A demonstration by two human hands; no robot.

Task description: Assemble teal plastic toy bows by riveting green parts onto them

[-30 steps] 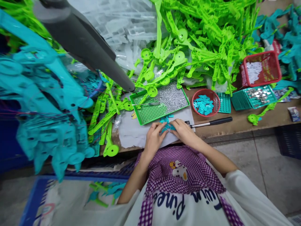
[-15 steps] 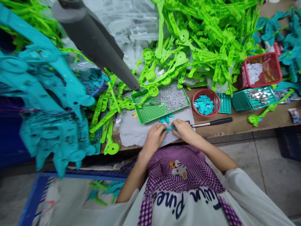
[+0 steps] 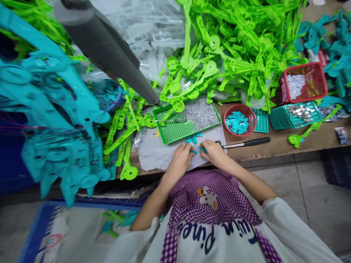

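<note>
Over the grey cloth [image 3: 152, 155] at the table's front edge, my left hand [image 3: 182, 155] has its fingers closed on a small teal plastic piece [image 3: 194, 151]. My right hand [image 3: 212, 150], a short gap to the right, pinches another small teal plastic piece [image 3: 202, 149]. Both pieces are partly covered by the fingers. A few loose teal pieces [image 3: 193, 139] lie just beyond my hands. Behind them sits a green perforated tray [image 3: 175, 136] with a heap of small silvery metal parts [image 3: 203, 112] and a thin metal rod [image 3: 171, 120] across it.
A black-handled tool [image 3: 256, 141] lies right of my hands. Beyond it stand a red round basket [image 3: 255, 122] of teal pieces, stacked teal trays [image 3: 279, 118] and a red basket [image 3: 312, 96]. Lime-green plastic arms [image 3: 246, 47] pile up behind; large teal parts [image 3: 55, 109] hang left. A grey post [image 3: 109, 51] slants overhead.
My left hand has shifted slightly, and the gap between my hands is a little wider. Both hands keep their teal pieces. The view has moved slightly.
</note>
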